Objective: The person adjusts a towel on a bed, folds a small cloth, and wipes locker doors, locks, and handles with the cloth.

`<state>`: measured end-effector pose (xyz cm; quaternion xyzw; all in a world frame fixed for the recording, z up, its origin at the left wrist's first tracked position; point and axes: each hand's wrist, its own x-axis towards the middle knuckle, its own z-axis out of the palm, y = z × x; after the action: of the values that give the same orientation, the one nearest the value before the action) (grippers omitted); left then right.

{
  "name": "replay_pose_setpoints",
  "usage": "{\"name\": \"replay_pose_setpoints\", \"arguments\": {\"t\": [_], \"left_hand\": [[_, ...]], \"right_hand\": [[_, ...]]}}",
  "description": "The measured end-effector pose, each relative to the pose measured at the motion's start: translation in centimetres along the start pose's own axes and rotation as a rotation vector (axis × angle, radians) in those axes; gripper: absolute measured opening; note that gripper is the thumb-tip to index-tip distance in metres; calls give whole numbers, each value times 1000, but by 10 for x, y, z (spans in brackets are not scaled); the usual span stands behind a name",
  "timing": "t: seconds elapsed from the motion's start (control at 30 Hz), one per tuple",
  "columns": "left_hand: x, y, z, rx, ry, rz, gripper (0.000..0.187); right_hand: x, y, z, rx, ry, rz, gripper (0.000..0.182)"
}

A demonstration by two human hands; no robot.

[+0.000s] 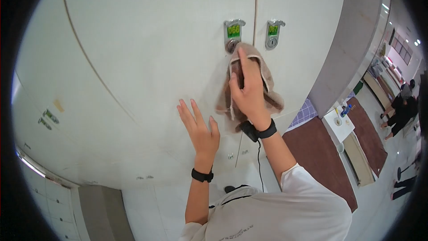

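Note:
My right hand [249, 90] grips a brown cloth [267, 78] with a pale edge, its index finger extended along the folded top. The cloth bunches just below the lock of a metal latch [232, 35] with a green label reading 066, overlapping the lock's lower edge. Lower and to the left, my left hand [198, 129] has its fingers spread, close over the white locker door [156, 53], and holds nothing. Beside the first latch, across the door seam, sits a second latch [273, 35] marked 067. Black bands circle both wrists.
More latches [48, 118] sit on the left-hand door. At right, brown-covered beds [312, 151] flank a small white table [338, 122] with a blue bottle [346, 110]. Other people [401, 107] are in the aisle at far right. A black cable [260, 165] hangs from my right wrist.

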<state>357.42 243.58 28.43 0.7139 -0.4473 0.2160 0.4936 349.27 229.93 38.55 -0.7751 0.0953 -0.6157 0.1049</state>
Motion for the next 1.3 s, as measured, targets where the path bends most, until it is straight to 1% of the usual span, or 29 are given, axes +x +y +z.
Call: {"name": "replay_pose_setpoints", "arguments": {"t": [0.07,0.1,0.2,0.23,0.3,0.33,0.37,0.4,0.47,0.53,0.57,0.6,0.63,0.67,0.73,0.8,0.87,0.9,0.93,1.0,1.03,1.07,1.13,1.23,1.3], "left_hand": [[9,-7,15,-17,32,59,70],[9,-8,20,-23,42,81,68],[21,-5,35,44,80,182,61],[25,-1,41,22,104,214,62],[34,2,47,-16,152,282,62],[37,5,45,-24,146,293,63],[42,9,43,-31,145,303,63],[45,12,44,-32,149,309,64],[47,14,47,-76,100,304,65],[47,14,45,-113,65,308,67],[46,15,46,-133,52,311,67],[46,14,48,-160,-36,250,69],[47,17,46,-214,41,254,69],[50,22,36,-233,21,189,69],[47,27,25,-277,32,98,59],[44,23,25,-407,1,4,49],[39,21,18,-361,-72,-55,36],[38,34,24,-342,-112,-82,29],[38,39,33,-315,-126,-79,26],[29,37,26,-265,-133,-47,20],[34,37,18,-330,-139,-44,20],[33,31,7,-393,-195,-73,20],[25,14,-34,-532,-305,-129,22],[4,-15,-73,-654,-178,-99,26],[-8,-40,-107,-761,-205,-158,30]], "right_hand": [[-4,9,9,28,-30,66,67],[-4,8,11,23,-23,65,68],[-1,9,6,45,-66,-15,66],[0,9,3,39,-59,-26,64],[6,18,1,-15,20,-91,62],[13,20,0,-41,67,-130,61],[27,14,-4,-113,183,-163,59],[35,10,-8,-122,161,-109,51],[66,3,-8,-88,177,-264,51],[85,4,4,-171,110,-279,46],[90,-2,9,-266,110,-278,42],[94,-7,11,-356,109,-280,39],[97,-12,13,-364,86,-233,36],[99,-16,11,-391,60,-190,33],[101,-25,6,-349,21,-120,30],[99,-25,7,-392,16,-189,27],[100,-28,3,-318,-53,-58,28],[105,-17,-12,-285,-86,10,28],[105,-2,-19,-308,-74,-2,28],[99,-1,-21,-359,-23,-46,30],[102,0,-20,-369,10,-93,32],[96,-13,-13,-382,33,-131,32],[81,-67,8,-416,75,-215,33],[39,-128,47,-118,-101,-109,34],[19,-176,67,-109,-299,-248,41]]}}
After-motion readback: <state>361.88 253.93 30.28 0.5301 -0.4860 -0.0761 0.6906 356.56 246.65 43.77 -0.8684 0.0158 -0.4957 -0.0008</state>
